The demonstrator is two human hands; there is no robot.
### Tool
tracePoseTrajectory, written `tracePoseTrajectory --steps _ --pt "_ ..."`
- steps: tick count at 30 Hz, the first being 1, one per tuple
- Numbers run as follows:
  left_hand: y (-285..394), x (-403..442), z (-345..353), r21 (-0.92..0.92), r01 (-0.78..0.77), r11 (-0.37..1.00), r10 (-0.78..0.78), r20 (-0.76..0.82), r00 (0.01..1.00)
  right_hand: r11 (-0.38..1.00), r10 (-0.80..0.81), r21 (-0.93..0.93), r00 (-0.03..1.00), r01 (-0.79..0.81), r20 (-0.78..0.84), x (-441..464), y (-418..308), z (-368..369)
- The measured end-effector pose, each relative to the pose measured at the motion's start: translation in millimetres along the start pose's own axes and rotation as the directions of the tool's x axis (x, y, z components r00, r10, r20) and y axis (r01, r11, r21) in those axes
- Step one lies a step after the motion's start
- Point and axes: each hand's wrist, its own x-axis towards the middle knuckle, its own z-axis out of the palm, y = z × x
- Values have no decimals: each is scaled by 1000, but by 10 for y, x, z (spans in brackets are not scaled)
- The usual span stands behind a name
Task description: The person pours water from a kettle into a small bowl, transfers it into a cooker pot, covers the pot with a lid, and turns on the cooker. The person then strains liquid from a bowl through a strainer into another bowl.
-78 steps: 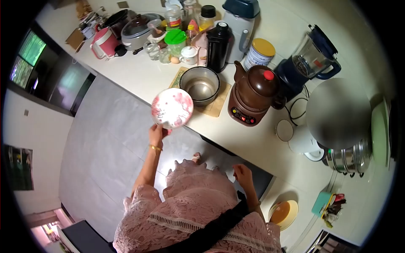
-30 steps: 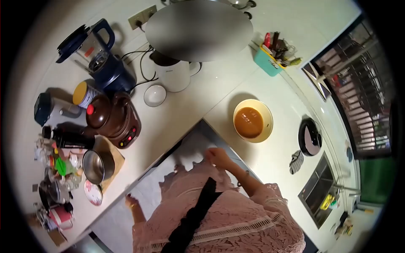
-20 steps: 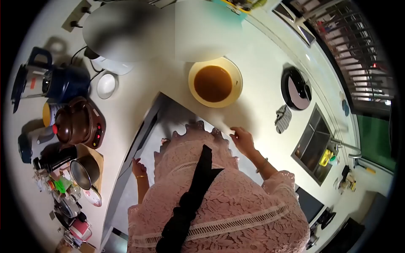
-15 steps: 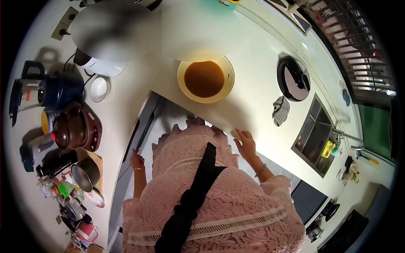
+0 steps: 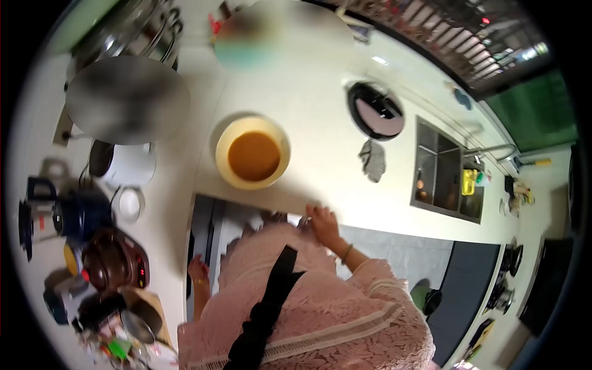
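Note:
My right hand [image 5: 323,226] is at the counter's front edge, its fingers apart and holding nothing, with a bracelet at the wrist. Up and to its left, a cream bowl [image 5: 223,163] of brown liquid [image 5: 253,156] rests on the counter [image 5: 296,179]. My left hand [image 5: 198,269] hangs low beside the dark cabinet front, small and blurred, so its fingers are hard to make out. A metal pot [image 5: 140,327] stands on a board at the lower left, near the brown teapot [image 5: 108,262] on its heating base.
Past the bowl lie a black and pink round appliance [image 5: 376,111] and a grey cloth [image 5: 373,161]. A sink [image 5: 439,179] with a faucet [image 5: 493,148] is on the right. Along the left stand a white kettle [image 5: 132,164], a small white bowl [image 5: 130,204] and a blender [image 5: 80,213].
The plate from my left hand was set down beside the pot, and that hand dropped to my side. The view turned toward the sink, and my right hand came to the counter edge by the bowl.

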Motion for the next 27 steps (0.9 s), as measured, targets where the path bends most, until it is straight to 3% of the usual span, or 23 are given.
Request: tracePoseTrajectory --steps 4,5,7,10,11,13,17,18,22,26,27 --pt "-146 144 -176 44 -100 994 92 163 982 999 -34 9 995 35 -98 12 1 14" --pt "-153 161 -172 58 -5 998 3 38 999 1000 -27 -4 994 26 -108 3 -11 -10" --pt "-108 78 -177 114 -1 993 -3 35 999 996 -18 81 958 43 -287 -15 -3 49" --pt "-103 33 -291 230 130 965 -139 27 990 989 110 132 943 -71 -314 -89 -58 135" --pt "-112 71 -334 235 132 963 -140 17 990 983 147 155 925 -97 -351 -91 -77 147" --pt "-131 149 -428 151 74 986 -96 145 985 966 211 230 876 -118 -433 -105 -97 219" --pt "-117 267 -467 388 -179 904 85 247 965 944 251 308 860 -117 -445 -118 -93 263" --pt "55 -19 -240 234 17 972 -40 96 995 946 226 311 873 -91 -431 -125 -83 246" --pt "35 -51 -21 209 -114 971 67 221 973 936 182 352 886 -23 -426 -155 58 272" --pt "-96 -391 481 150 -74 986 50 161 986 931 175 365 899 -19 -400 -396 520 82" --pt "-246 -348 518 232 -153 961 96 240 966 937 176 347 905 -34 -387 -503 760 42"
